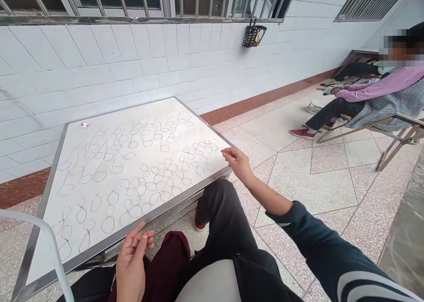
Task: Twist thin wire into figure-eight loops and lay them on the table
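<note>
My left hand [133,253] is at the near edge of a white table [115,244] with a metal rim. Its thumb and fingers are pressed together, and a small tan patch shows at a fingertip; whether it grips anything cannot be made out. Over the table's right corner, my right hand [237,161] has its fingertips pinched together, with anything between them too fine to see. Many thin dark loops of thread or wire lie spread on the table. Nearer ones form figure-eights [168,171]; farther ones are single loops with a loose tail [100,176].
A small red-and-white item [85,125] lies at the table's far left corner. A white curved tube [49,235] rises at lower left. A patterned bag [254,36] hangs from the window bars. At right, a person in pink sleeves [374,87] sits on a folding chair [387,131].
</note>
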Motion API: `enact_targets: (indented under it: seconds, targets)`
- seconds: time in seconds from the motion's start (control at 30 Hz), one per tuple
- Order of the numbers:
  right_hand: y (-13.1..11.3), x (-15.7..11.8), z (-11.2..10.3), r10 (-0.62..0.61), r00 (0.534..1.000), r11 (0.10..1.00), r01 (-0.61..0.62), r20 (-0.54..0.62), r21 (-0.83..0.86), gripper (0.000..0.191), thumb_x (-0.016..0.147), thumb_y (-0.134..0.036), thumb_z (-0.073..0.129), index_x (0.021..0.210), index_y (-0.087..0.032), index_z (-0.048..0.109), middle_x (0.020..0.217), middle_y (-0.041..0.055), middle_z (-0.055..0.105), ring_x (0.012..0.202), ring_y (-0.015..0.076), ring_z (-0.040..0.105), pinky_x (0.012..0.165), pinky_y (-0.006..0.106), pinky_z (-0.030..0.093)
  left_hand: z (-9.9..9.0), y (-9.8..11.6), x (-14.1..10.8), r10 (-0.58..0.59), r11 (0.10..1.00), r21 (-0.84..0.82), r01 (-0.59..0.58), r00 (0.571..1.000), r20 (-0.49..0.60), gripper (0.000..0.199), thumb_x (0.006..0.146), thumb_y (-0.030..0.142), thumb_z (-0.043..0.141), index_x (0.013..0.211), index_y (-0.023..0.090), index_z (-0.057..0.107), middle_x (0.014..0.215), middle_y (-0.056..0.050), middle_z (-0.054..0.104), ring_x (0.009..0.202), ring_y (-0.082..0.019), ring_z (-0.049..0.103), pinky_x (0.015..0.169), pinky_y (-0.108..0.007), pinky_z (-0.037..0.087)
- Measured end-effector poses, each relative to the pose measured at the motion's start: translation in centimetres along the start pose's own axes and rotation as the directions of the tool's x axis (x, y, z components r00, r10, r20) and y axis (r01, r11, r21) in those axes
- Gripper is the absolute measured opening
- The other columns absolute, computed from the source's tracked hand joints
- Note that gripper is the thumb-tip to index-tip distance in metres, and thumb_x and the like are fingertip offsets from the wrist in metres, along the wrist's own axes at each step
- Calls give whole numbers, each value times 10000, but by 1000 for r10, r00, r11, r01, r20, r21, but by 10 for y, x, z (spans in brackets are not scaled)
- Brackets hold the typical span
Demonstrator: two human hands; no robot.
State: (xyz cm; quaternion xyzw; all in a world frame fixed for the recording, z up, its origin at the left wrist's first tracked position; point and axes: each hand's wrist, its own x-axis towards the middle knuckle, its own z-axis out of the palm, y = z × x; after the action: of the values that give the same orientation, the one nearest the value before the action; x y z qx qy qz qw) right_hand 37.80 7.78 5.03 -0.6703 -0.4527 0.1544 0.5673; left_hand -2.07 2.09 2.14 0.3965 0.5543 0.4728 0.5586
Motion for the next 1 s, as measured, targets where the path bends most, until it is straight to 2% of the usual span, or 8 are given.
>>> enact_targets:
  seconds: [0.07, 0.13, 0.23, 0.33, 0.6, 0.8, 1.0]
  targets:
    - [16, 19, -18, 46, 999, 993, -46, -4, -108, 261, 826, -374, 544, 949, -180, 671, 729, 23, 575, 667, 155, 520, 534, 252, 455, 0, -1, 2, -22, 999, 29, 22, 1000, 8, 579, 724, 448, 741, 1227, 202, 597, 997, -59, 711, 832, -158, 625, 768, -272, 534]
    - [32, 25, -26, 49, 996, 975, -33, 70, -221, 244, 830, -351, 530, 940, -187, 674, 762, 28, 610, 708, 162, 543, 614, 272, 467, 0, -1, 3, -34, 999, 40, 33, 999, 7, 599, 714, 457, 747, 1234, 202, 592, 991, -60, 712, 833, -163, 628, 762, -272, 536]
    - [53, 21, -24, 57, 986, 958, -10, 159, -286, 196, 821, -317, 548, 891, -202, 690, 802, 28, 647, 731, 165, 565, 683, 286, 466, 1, -3, 5, -38, 998, 47, 38, 999, 3, 612, 699, 459, 758, 1227, 195, 595, 978, -61, 715, 833, -168, 631, 745, -268, 540]
    - [64, 17, -18, 79, 980, 944, -14, 185, -329, 179, 828, -289, 552, 891, -209, 699, 840, 37, 655, 740, 171, 570, 690, 291, 452, 3, -2, 6, -39, 998, 56, 38, 999, 11, 612, 685, 453, 770, 1212, 189, 605, 965, -61, 718, 836, -169, 632, 736, -258, 542]
    - [58, 25, -14, 88, 970, 893, 24, 227, -449, 174, 860, -286, 551, 915, -232, 707, 894, 33, 653, 797, 176, 556, 681, 281, 397, 3, -4, 5, -37, 998, 57, 35, 999, 31, 620, 670, 432, 787, 1214, 196, 606, 944, -53, 721, 812, -160, 639, 708, -240, 541]
    - [55, 23, -7, 105, 972, 858, 18, 210, -514, 214, 893, -323, 518, 964, -240, 702, 946, 42, 642, 810, 181, 558, 620, 274, 364, 1, -7, 5, -42, 998, 51, 40, 998, 40, 607, 687, 425, 778, 1219, 192, 599, 951, -58, 718, 824, -168, 640, 715, -253, 542]
    - [52, 20, -2, 107, 977, 838, 12, 185, -546, 244, 921, -361, 489, 986, -245, 694, 981, 44, 642, 842, 190, 573, 604, 276, 366, 2, -2, 0, -58, 996, 67, 55, 997, 51, 599, 724, 431, 748, 1248, 193, 581, 974, -58, 712, 831, -154, 625, 747, -252, 532]
